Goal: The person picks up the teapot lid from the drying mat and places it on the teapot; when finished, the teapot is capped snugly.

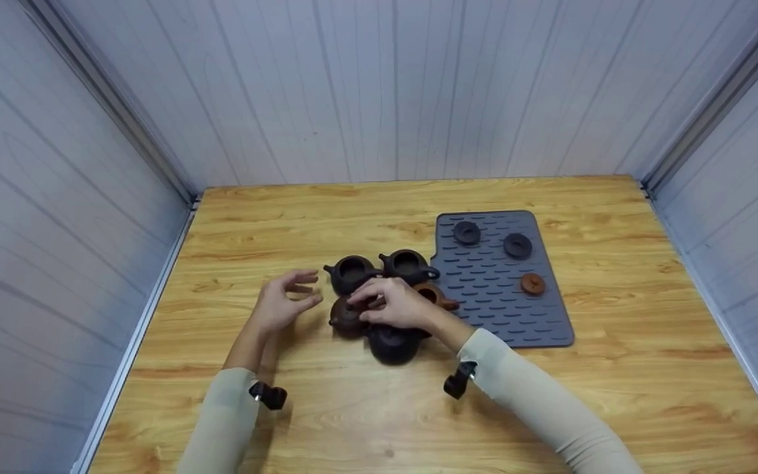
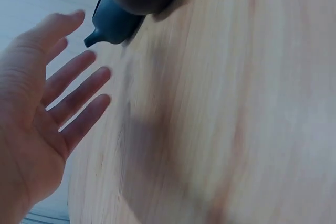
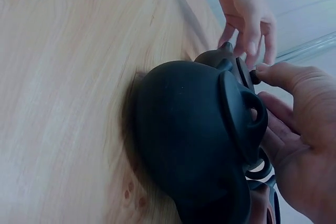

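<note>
My right hand reaches over the cluster of teapots and pinches the knob of the lid on a small brown teapot. The lid sits on that pot's mouth; some fingertips are hidden behind it. Below the right hand stands a bigger black teapot with a looped lid on. To the left of the brown pot, my left hand hovers with fingers spread, touching nothing. Two dark lidless teapots, one left and one right, stand behind. An orange-brown lidless teapot is partly covered by the right hand.
A grey drying mat lies to the right of the pots. On it rest two dark lids, one at the back and one further right, plus an orange-brown lid. White panel walls enclose the wooden table.
</note>
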A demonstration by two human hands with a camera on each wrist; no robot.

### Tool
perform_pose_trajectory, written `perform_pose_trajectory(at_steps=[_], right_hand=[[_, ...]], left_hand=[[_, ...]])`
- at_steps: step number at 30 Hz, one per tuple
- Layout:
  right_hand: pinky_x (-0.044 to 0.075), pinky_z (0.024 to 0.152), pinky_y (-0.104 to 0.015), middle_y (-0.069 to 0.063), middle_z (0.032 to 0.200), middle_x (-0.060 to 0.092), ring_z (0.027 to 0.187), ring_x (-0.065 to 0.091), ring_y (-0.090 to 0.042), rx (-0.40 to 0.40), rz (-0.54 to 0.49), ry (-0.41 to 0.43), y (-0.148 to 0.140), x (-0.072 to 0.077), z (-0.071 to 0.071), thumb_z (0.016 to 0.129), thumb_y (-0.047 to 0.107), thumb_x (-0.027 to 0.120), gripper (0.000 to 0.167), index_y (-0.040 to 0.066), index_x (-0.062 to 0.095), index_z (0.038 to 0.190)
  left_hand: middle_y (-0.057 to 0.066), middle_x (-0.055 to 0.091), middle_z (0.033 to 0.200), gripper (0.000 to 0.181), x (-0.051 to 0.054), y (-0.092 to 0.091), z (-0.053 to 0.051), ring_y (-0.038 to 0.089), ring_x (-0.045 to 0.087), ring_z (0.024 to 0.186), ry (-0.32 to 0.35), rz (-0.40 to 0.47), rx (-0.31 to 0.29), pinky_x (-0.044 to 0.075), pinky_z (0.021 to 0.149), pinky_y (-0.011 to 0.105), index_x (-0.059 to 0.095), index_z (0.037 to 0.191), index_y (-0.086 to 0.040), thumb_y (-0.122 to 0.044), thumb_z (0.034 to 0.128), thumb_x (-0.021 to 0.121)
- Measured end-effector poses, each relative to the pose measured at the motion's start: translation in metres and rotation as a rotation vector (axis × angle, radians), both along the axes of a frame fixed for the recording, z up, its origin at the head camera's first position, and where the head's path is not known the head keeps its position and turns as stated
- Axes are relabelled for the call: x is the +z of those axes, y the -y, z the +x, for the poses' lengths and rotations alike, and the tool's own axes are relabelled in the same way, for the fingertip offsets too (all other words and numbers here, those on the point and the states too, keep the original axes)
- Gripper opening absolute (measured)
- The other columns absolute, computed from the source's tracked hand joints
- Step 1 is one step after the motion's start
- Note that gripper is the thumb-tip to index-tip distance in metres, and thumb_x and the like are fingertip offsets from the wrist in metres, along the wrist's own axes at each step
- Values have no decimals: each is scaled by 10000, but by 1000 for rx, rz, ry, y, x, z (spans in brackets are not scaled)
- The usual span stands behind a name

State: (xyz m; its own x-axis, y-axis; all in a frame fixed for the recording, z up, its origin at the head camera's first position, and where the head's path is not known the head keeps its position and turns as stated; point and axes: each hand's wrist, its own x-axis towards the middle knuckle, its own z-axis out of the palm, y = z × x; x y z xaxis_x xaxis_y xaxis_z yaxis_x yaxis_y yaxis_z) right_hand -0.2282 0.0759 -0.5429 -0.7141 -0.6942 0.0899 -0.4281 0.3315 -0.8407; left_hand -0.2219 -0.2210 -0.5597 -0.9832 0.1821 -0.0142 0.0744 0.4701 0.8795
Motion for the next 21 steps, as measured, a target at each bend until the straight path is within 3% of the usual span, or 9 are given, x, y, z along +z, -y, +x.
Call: perform_pose_trajectory(at_steps=[4, 10, 14, 15, 16, 21], right_hand=[[665, 1043, -346, -186, 1407, 773, 1336, 735, -360, 19, -16, -11, -3, -1, 0, 1005, 50, 822, 309, 36, 824, 1313], [670, 1054, -442, -212, 1423, 757, 1340, 732, -388, 43, -55, 12, -8, -2, 0, 1011, 52, 826, 370, 12, 782, 1376], [660, 1068, -501, -226, 1424, 755, 1351, 723, -408, 53, -76, 26, -12, -3, 0, 1000, 36, 836, 407, 2, 763, 1399], [658, 1070, -508, -223, 1416, 761, 1349, 724, -407, 55, -76, 16, -13, -4, 1, 995, 38, 841, 408, 6, 767, 1395], [657, 1070, -513, -222, 1409, 766, 1347, 725, -409, 58, -76, 8, -14, -4, 1, 991, 38, 845, 408, 9, 771, 1392], [649, 1087, -504, -195, 1407, 781, 1360, 721, -389, 68, -68, -18, -19, -5, 2, 991, 57, 854, 413, 30, 776, 1395]], left_hand=[[235, 673, 1580, 603, -1, -11, -8, 484, 637, 1480, -43, -7, 44, 554, 1205, 634, 673, 1521, -24, -79, 958, 881], [244, 582, 1667, 719, -5, -25, -20, 508, 520, 1585, -61, -10, 20, 489, 1264, 659, 614, 1594, -47, -46, 932, 896], [247, 576, 1678, 738, -10, -31, -27, 524, 529, 1569, -61, -16, -14, 550, 1207, 631, 600, 1609, -52, -76, 938, 906], [216, 592, 1674, 741, -22, -28, -34, 489, 553, 1561, -82, 7, -38, 569, 1201, 585, 611, 1609, -86, -133, 940, 924], [216, 596, 1672, 741, -24, -29, -35, 490, 564, 1549, -87, 1, -45, 571, 1198, 579, 614, 1608, -93, -151, 940, 929], [218, 608, 1664, 732, -25, -37, -39, 470, 626, 1495, -50, 26, -40, 523, 1256, 562, 620, 1608, -99, -132, 944, 927]])
